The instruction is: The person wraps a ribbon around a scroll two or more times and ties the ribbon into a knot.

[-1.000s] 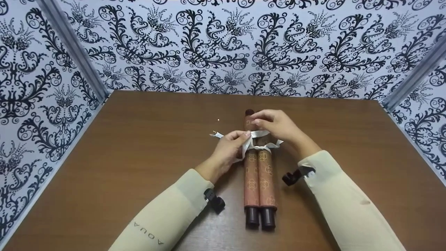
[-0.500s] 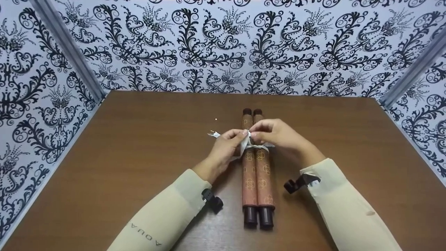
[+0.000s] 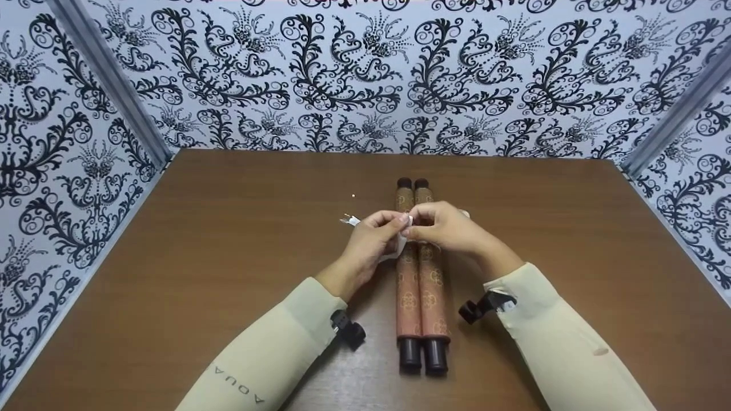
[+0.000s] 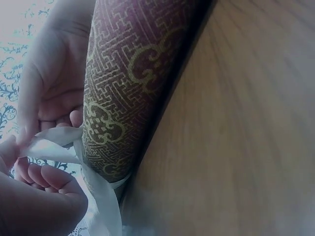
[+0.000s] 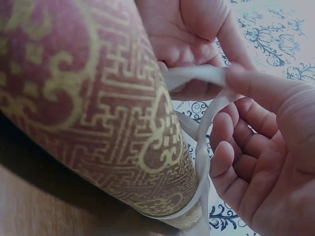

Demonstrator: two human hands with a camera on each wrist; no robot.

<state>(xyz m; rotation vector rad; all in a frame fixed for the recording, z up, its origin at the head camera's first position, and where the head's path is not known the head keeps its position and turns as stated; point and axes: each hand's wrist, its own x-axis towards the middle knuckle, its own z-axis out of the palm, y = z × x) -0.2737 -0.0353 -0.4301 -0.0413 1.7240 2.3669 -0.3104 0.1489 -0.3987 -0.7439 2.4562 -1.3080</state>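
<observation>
Two side-by-side rolls of a scroll [image 3: 409, 297] in reddish-brown patterned cloth, with dark end knobs, lie lengthwise before me. A white ribbon [image 4: 101, 196] passes round the rolls near their middle, and its frayed end [image 3: 354, 221] sticks out to the left. My left hand [image 3: 371, 240] pinches the ribbon between thumb and forefinger just above the left roll. Meeting it there, my right hand [image 3: 457, 231] also pinches the ribbon with thumb and forefinger. In the right wrist view, a ribbon loop [image 5: 199, 74] stretches between the two hands. Hands hide part of the crossing in the head view.
The scroll rests on a brown wooden table [image 3: 240, 228]. A tiny white speck [image 3: 353, 196] lies left of the scroll's far end. Patterned black-and-white panels [image 3: 354, 74] stand behind the table and at both sides.
My right hand has come down and leftward from above the rolls, bringing ribbon to the left hand's fingertips. The left hand has stayed nearly in place.
</observation>
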